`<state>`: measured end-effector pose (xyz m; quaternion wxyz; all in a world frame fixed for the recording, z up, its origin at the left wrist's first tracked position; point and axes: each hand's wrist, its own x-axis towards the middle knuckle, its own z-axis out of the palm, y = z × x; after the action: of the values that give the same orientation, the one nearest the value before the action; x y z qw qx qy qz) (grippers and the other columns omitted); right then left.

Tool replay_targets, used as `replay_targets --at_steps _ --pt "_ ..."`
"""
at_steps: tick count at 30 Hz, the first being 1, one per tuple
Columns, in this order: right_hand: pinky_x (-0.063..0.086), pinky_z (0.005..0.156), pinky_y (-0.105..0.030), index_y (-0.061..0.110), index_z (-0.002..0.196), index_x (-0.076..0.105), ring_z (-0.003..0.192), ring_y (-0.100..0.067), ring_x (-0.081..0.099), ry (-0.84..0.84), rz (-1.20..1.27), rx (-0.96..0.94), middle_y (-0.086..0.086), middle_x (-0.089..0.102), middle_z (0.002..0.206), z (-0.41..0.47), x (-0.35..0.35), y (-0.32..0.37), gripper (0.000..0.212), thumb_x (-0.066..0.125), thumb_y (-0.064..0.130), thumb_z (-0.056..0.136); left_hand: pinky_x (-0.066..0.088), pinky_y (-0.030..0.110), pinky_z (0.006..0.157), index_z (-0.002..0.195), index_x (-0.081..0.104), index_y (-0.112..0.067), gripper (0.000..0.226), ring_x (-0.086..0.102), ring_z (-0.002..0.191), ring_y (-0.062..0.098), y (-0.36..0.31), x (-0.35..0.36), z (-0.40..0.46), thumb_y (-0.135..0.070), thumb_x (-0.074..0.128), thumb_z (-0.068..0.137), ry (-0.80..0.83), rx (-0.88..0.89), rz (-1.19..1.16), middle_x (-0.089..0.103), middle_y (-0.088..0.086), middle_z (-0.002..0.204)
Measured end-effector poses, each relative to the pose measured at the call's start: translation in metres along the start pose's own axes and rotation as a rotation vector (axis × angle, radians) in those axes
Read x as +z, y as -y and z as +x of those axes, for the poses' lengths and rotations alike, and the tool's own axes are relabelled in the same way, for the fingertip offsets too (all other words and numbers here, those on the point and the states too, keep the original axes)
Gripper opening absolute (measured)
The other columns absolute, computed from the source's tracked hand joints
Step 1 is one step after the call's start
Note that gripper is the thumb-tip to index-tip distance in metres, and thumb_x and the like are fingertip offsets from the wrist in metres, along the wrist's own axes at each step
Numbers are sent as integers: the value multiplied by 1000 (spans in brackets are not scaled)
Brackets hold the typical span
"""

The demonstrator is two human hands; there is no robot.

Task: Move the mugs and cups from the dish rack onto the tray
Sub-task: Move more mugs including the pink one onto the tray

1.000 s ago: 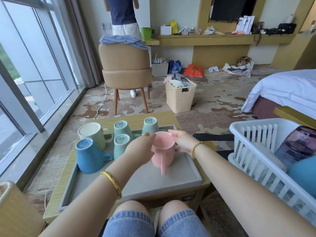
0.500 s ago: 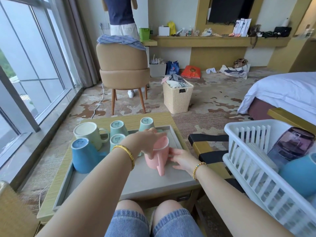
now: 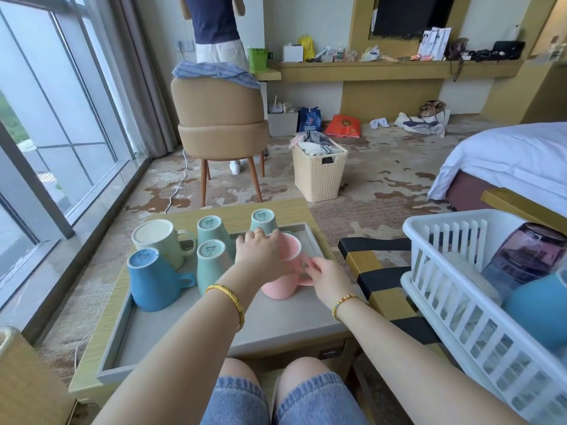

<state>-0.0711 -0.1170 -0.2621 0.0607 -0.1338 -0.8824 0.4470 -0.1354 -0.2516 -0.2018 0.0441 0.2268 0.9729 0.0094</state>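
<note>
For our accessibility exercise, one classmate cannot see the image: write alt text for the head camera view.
A seated person's left hand and right hand hold a pink mug on a grey tray, beside five upside-down cups: one cream, one blue, three pale green. A white dish rack at right holds a purple glass and a blue item.

Daylit window wall point(image 3: 46, 124) at left; tan chair point(image 3: 219, 118), wicker basket point(image 3: 319, 171) on patterned carpet point(image 3: 383, 179); bed point(image 3: 506, 154) at right.
</note>
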Motion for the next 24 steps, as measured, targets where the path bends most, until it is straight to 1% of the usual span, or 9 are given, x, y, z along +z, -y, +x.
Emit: replay_targets --at_steps 3,5,8,10,12,15,18,21,24 --pt "39 55 -25 13 99 68 68 -15 60 -18 -68 0 -2 67 79 9 -9 0 25 44 17 96 26 48 111 148 0 -28 104 27 136 34 11 -5 1 -52 67 73 115 144 -210 19 9 154" --pt "40 61 -27 11 107 69 81 -24 63 16 -37 9 -8 70 90 16 -14 2 26 46 14 95 32 43 105 147 -5 -30 105 39 127 31 16 -9 2 -45 69 74 74 221 -225 37 8 146" --pt "52 81 -34 17 112 69 94 -25 64 29 -38 25 -5 72 103 23 -19 5 28 47 17 95 37 34 88 146 -10 -35 107 44 114 30 13 -11 6 -41 70 75 39 223 -289 50 13 127" --pt "52 89 -42 20 111 69 96 -26 65 20 -37 18 -4 72 104 25 -17 5 27 47 19 95 36 37 92 145 -14 -35 108 38 116 30 12 -11 9 -40 69 76 68 238 -257 49 14 125" --pt "52 87 -41 17 105 71 95 -27 65 1 -26 -8 -8 72 100 25 -13 5 25 49 17 93 34 42 97 145 -15 -35 107 33 120 32 14 -10 12 -43 67 76 75 251 -190 47 16 127" --pt "49 73 -34 10 97 72 85 -29 64 -29 8 -36 -16 72 92 28 -7 6 21 52 14 91 35 43 98 146 -7 -33 105 30 124 34 19 -6 14 -43 68 74 35 232 -168 44 12 134" --pt "36 59 -28 10 95 70 74 -26 59 -32 3 -30 -17 70 92 33 -3 7 22 49 17 92 34 40 99 146 8 -19 101 31 125 33 21 -2 17 -46 70 71 -6 177 -159 43 11 137" --pt "45 62 -31 23 99 71 83 -27 63 -45 24 -18 -8 72 93 35 1 12 24 48 20 93 35 37 97 136 27 -6 90 35 119 31 22 1 21 -51 69 69 -16 123 -114 47 13 129" --pt "42 64 -27 19 104 71 80 -26 55 -40 93 -17 -5 66 85 38 7 16 28 47 11 94 33 35 98 128 35 -5 82 37 115 31 24 2 22 -51 69 69 -19 106 -87 47 13 126"
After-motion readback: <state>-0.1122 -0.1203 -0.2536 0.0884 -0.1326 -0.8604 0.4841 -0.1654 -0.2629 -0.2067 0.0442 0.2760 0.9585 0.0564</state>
